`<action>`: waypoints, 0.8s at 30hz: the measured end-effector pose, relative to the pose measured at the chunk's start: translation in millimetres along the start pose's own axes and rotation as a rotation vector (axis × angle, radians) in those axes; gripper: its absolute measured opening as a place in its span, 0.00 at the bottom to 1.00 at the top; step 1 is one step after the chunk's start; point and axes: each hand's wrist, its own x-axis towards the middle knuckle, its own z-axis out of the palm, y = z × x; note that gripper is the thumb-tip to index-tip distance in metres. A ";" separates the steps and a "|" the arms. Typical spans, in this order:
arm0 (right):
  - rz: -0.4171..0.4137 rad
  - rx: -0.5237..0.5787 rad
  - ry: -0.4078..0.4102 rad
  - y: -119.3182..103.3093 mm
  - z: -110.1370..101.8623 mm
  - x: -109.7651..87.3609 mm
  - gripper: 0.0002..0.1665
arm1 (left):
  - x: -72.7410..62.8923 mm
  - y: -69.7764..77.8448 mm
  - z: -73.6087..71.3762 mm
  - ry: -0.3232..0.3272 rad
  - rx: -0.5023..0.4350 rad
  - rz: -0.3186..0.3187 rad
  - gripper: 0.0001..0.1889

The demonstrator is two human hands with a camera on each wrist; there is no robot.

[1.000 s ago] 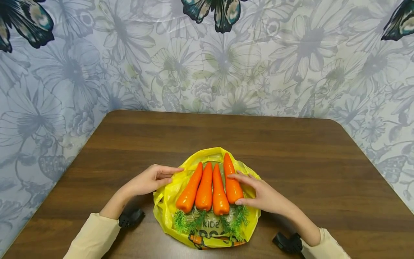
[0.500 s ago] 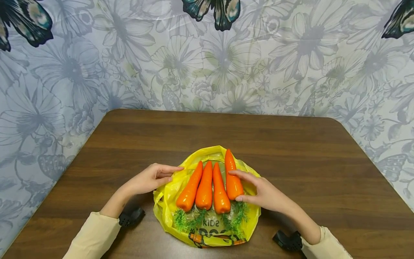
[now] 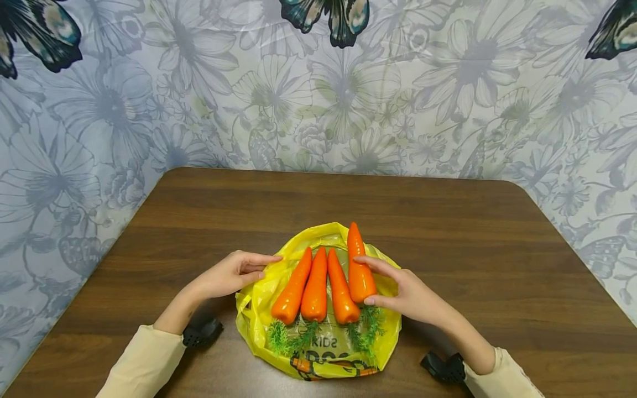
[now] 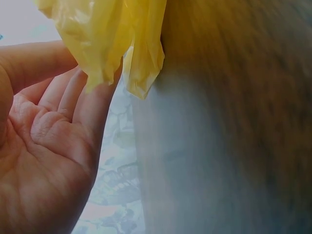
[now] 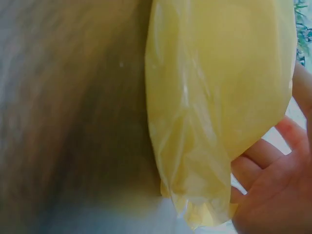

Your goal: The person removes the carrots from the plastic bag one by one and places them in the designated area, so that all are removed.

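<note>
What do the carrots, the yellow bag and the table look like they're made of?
Carrots: probably smooth, glossy plastic, given the bright highlights and even orange.
Yellow bag: thin, shiny plastic film, going by its creases and glints.
Table: brown grain with soft sheen; wood or wood-look laminate, I can't tell which.

Brown wood-grain table (image 3: 448,232); pale floral wallpaper (image 3: 199,110) behind, dark butterflies (image 3: 343,25) above.

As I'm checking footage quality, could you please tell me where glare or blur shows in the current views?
Head view: bright glints on the carrots, whose outlines look crisp, and a pale sheen on the table near the bottom edge; left wrist view: table heavily blurred, left hand fairly clear; right wrist view: table blurred too, yellow bag clearer, with whitish highlights.
</note>
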 end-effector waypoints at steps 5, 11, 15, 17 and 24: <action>-0.007 0.021 0.018 -3.5 -5.7 -0.3 0.39 | -1.4 0.0 0.4 -0.001 0.006 0.001 0.22; -0.015 0.082 0.044 -4.9 -21.1 -1.7 0.41 | -2.1 -0.3 -0.5 0.002 0.029 0.012 0.22; -0.003 0.114 0.067 -1.6 -33.6 -3.8 0.42 | -2.2 0.5 -1.1 0.004 0.033 0.010 0.23; 0.008 0.111 0.085 1.5 -39.7 -6.2 0.42 | -2.2 1.0 -1.2 0.003 0.034 0.006 0.23; 0.065 0.092 0.113 21.5 -58.9 -19.3 0.41 | -2.3 1.4 -0.5 0.006 0.044 0.006 0.23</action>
